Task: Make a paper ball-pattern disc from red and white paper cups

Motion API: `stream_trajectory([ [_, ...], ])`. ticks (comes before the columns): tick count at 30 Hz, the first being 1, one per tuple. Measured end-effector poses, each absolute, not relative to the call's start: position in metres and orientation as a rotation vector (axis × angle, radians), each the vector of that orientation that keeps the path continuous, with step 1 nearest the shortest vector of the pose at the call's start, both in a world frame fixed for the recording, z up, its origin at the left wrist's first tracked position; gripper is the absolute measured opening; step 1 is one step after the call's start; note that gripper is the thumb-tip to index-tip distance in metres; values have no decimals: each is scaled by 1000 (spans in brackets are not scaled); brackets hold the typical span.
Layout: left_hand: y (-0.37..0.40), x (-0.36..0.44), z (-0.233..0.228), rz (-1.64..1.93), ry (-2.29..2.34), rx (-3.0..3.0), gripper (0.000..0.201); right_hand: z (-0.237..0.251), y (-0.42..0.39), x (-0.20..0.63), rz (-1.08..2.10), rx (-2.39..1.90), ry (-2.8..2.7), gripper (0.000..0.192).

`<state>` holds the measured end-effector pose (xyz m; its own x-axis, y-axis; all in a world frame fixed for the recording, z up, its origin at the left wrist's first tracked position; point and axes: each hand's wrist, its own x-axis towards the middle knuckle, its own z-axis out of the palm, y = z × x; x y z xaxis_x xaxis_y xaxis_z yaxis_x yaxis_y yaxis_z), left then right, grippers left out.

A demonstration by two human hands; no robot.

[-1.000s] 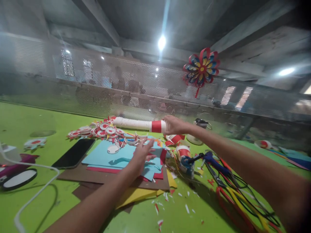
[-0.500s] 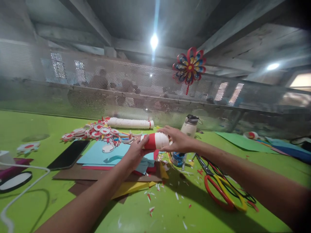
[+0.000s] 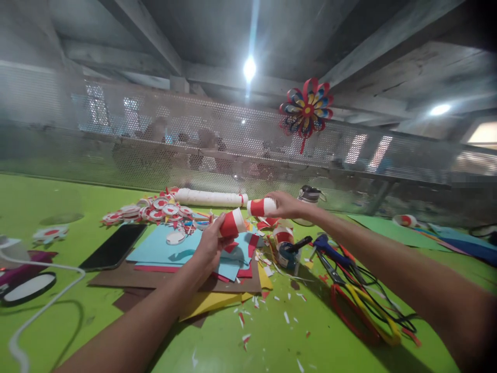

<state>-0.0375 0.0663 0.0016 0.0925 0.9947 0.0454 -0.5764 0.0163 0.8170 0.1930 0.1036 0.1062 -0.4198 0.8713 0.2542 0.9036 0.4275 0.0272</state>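
Note:
My left hand (image 3: 209,242) is closed around a red and white paper cup (image 3: 232,223), which is tilted with its mouth to the right. Farther back and to the right, my right hand (image 3: 286,205) grips the end of more red and white paper cups (image 3: 258,207), lying sideways; how many are nested there I cannot tell. A small gap separates the two. Under my left hand are light blue paper sheets (image 3: 151,247). Below my right hand, another red and white cup (image 3: 283,235) shows behind a small dark blue jar (image 3: 287,256).
Scissors (image 3: 363,316) with red and yellow handles lie at right among dark cords. A black phone (image 3: 113,247), a pile of cut cup pieces (image 3: 157,210) and a long white stack of cups (image 3: 209,197) lie left and back. Paper scraps litter the front. A paper flower (image 3: 307,111) hangs on the mesh.
The cup stack that both hands held together has come apart. My right hand has moved back with its part, while one cup stays in my left hand.

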Motion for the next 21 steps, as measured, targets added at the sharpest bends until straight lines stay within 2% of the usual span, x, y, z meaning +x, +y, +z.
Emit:
stream_trajectory([
  [3,65,-34,-2,1307,686,834,43,102,139,183,-267,-1682,-2482,29],
  [12,60,-30,-14,1169,653,1004,47,101,214,140,-452,-1743,-2393,34],
  [16,59,-31,-15,1119,636,1046,44,111,208,152,-516,-1705,-2393,31],
  [21,48,-26,-16,1004,624,1068,41,115,157,178,-500,-1563,-2424,28],
])
